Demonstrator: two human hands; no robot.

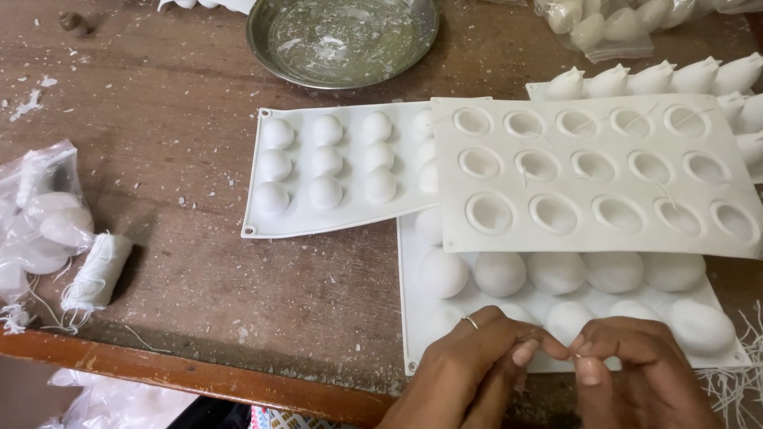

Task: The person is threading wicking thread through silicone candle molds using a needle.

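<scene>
My left hand [474, 364] and my right hand [636, 373] meet at the bottom of the view, over the near edge of a white silicone mould [413, 318] with egg-shaped bumps. Their fingertips pinch together on something very thin, seemingly a piece of white thread, too fine to see clearly. A ring sits on a finger of my left hand. A second white mould [596, 171] with oval cavities facing up lies on top of the near mould. A third mould [334, 167] with round bumps lies to the left behind it.
A round metal plate [342, 40] stands at the back. A spool of white thread [97, 272] and a plastic bag of white pieces [36, 214] lie at the left. Cut threads [739, 381] lie at the right edge; white pointed shapes [652, 78] and another bag [604, 24] sit back right.
</scene>
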